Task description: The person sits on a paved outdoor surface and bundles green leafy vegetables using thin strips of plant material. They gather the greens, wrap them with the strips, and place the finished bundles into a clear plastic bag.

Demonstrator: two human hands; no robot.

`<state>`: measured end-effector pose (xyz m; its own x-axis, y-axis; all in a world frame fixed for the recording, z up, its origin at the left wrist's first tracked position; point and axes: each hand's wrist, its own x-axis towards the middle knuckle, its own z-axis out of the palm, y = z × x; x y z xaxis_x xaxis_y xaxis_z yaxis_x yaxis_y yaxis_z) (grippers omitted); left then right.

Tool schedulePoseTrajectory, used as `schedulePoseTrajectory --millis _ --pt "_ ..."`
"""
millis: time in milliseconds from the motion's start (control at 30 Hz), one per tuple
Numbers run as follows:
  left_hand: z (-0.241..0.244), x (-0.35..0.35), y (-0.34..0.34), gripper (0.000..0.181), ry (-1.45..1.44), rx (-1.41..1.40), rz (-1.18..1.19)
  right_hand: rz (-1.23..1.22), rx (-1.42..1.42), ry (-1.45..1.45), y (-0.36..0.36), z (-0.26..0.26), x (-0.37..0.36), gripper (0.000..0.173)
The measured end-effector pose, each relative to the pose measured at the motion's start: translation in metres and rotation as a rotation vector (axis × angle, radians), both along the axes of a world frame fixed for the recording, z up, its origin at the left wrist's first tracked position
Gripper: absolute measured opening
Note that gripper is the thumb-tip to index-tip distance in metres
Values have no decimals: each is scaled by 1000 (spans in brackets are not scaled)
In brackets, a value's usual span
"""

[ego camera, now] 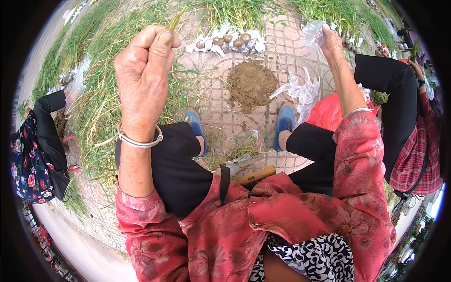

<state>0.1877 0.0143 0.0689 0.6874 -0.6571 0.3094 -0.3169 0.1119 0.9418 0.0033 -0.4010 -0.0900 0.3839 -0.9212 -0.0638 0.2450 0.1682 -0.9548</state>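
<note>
Raised at upper left, my left hand (144, 70) pinches a few yellow-green plant stems (175, 20) between thumb and fingers. My right hand (332, 46), out at upper right, grips a thin clear plastic bag (313, 35). Between my feet and a row of plants is a mound of wet brown mud (252, 86) on the paving. Those grassy plants (232, 12) lie beyond it, their root ends towards me, wrapped in plastic-covered balls of mud (238, 41). Loose thin plastic bags (301, 88) lie right of the mound.
Cut grassy stems (109, 105) cover the ground on my left. A red plastic bag (326, 111) sits beside my right leg. A wooden handle (255, 175) shows near my lap. One person (38, 151) sits at far left, another (405, 141) close at right.
</note>
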Motion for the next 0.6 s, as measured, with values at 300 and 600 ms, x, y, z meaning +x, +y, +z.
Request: schedulePoseTrajectory --millis 300,600 --pt "1 1 9 17 40 0 52 309 -258 847 82 -159 -27 5" --pt "2 5 13 17 11 42 38 232 -134 661 69 -179 -9 13"
